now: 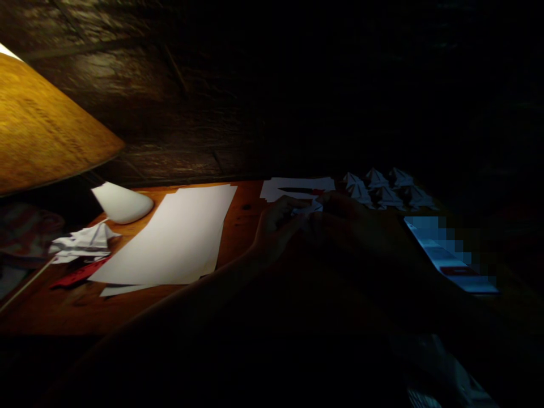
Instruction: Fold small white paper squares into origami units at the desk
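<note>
Between my two hands is a small piece of folded white paper (313, 207), held above the wooden table. My left hand (278, 224) is closed on its left side, thumb and fingers pinching it. On the other side my right hand (340, 218) grips it too, mostly lost in shadow. Just behind the hands lie white paper sheets (272, 190) with a dark, slim object on them, perhaps scissors or a knife. To the right of these stand several folded paper shapes (385, 195) in two rows, pointed at the top.
A stack of white sheets (178, 238) lies left of my hands. Further left are a lamp with a yellow shade (51, 124) and white base (123, 204), crumpled paper (85, 242) and a red item (80, 273). A lit phone or tablet (450, 255) lies at right.
</note>
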